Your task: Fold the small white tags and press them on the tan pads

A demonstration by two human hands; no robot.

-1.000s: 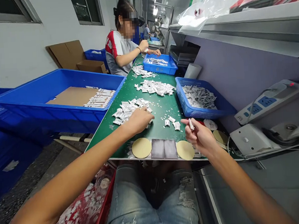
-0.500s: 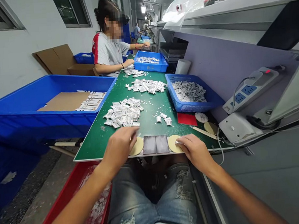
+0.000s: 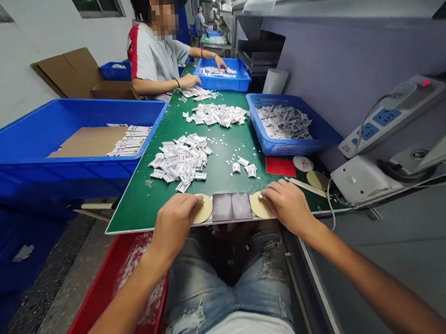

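My left hand (image 3: pixel 176 217) is closed in a pinch over the left yellow disc (image 3: pixel 203 212). Whatever lies between its fingertips is too small and covered to make out. On the right yellow disc (image 3: pixel 259 208), my right hand (image 3: pixel 288 203) pinches a small white piece that barely shows past the fingertips. Two dark grey blocks (image 3: pixel 232 207) sit side by side between the discs at the table's front edge. Beyond my left hand lies a pile of white plastic parts (image 3: pixel 183 160). A few loose white parts (image 3: pixel 251 171) rest ahead of the blocks.
A blue basket (image 3: pixel 299 146) of white parts stands on the green table (image 3: pixel 224 179), behind a red card (image 3: pixel 280 166). At left is a large blue bin (image 3: pixel 75 166); a red bin (image 3: pixel 102 295) sits below. A co-worker (image 3: pixel 159 55) reaches into a blue tray (image 3: pixel 223 85). A power strip (image 3: pixel 393 111) is at right.
My left hand has come down onto the left disc. My right hand stays at the right disc, its fingers slightly shifted. The co-worker's hand has moved into the tray. The view has tilted down.
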